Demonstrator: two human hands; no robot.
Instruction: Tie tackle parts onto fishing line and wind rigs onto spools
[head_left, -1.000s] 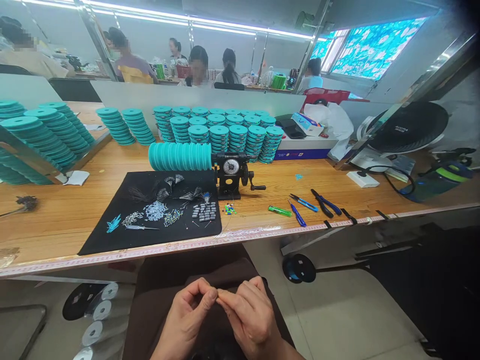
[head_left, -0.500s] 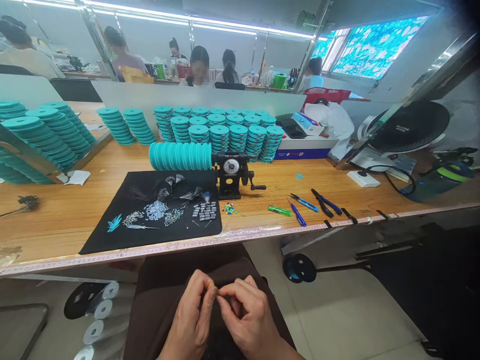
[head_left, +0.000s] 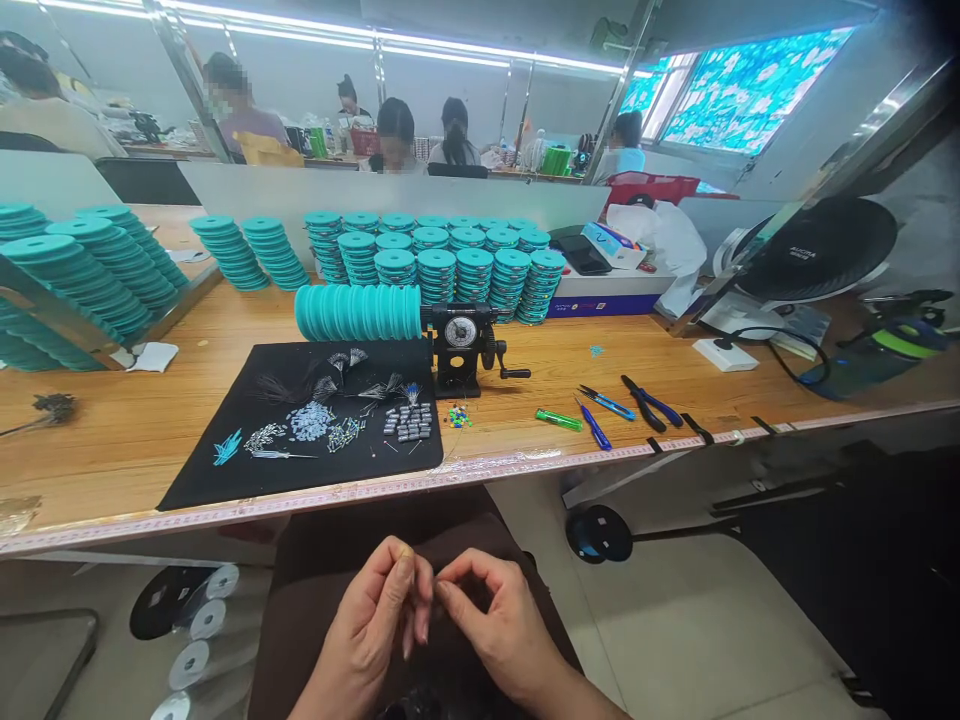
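My left hand (head_left: 371, 625) and my right hand (head_left: 499, 620) meet over my lap, below the front edge of the wooden bench (head_left: 105, 430). Their fingertips are pinched together on something too small to make out. Above them lies a black mat (head_left: 225, 470) with small piles of metal parts, weights (head_left: 409, 420) and fine bristly bits. Behind the mat stands a black hand-crank winder (head_left: 465, 345) with a row of teal spools (head_left: 356, 312) on its shaft.
Stacks of teal spools (head_left: 442, 265) fill the bench's back and left. Blue-handled pliers (head_left: 649, 403), snips (head_left: 604, 402) and a green lighter (head_left: 559, 420) lie right of the winder. A black fan (head_left: 825, 250) stands far right. Other people sit at benches behind.
Both hands have kept working at the same spot over my lap; the left fingers have loosened and turned a little, and the right fingers have curled into a tighter pinch.
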